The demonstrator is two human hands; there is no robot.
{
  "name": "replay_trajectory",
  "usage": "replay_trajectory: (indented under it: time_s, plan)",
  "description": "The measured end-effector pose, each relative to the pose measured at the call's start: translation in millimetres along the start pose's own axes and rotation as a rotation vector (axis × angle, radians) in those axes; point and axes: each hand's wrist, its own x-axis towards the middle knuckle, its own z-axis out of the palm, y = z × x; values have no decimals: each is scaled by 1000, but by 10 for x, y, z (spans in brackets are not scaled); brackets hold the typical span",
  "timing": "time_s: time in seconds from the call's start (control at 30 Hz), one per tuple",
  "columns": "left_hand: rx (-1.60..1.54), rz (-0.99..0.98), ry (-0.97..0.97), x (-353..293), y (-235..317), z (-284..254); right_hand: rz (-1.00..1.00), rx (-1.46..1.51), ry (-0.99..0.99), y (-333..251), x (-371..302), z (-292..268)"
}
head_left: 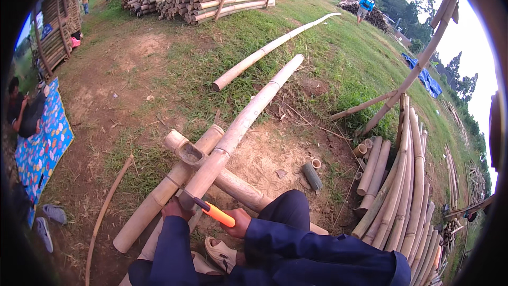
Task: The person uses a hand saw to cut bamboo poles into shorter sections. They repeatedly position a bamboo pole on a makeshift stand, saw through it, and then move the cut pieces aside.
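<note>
Both hands were closed: the left hand (176,209) steadied the long bamboo pole (239,127), the right hand (241,221) gripped an orange-handled knife (214,213) at its end. Splitting seemed just beginning; next needed a firm push.

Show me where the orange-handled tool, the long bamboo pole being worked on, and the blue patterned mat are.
orange-handled tool (218,214), head view, middle of its orange handle.
long bamboo pole (248,116), head view, mid-length of its pale stem.
blue patterned mat (45,145), head view, bare middle of the cloth.
</note>
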Motion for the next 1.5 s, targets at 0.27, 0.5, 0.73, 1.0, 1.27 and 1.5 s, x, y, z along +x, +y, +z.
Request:
replay_trajectory:
  time_s: [0.27,0.5,0.73,1.0,1.27,1.5]
  plan:
    - [-4,-22,-11,-28,125,-63,55,-2,-38,-44,-47,-19]
    - [22,28,16,-48,-41,-108,130,-8,-157,-472,-1219,-645]
    - [67,64,17,-54,157,-58,183,-21,-146,-124,-512,-305]
    - [8,49,65,-69,-42,-78,156,27,-194,-314,-1226,-578]
    - [-23,43,39,18,158,-63,111,-38,-122,-20,-179,-184]
    - [-21,107,51,34,97,10,232,26,-166,-544,-947,-645]
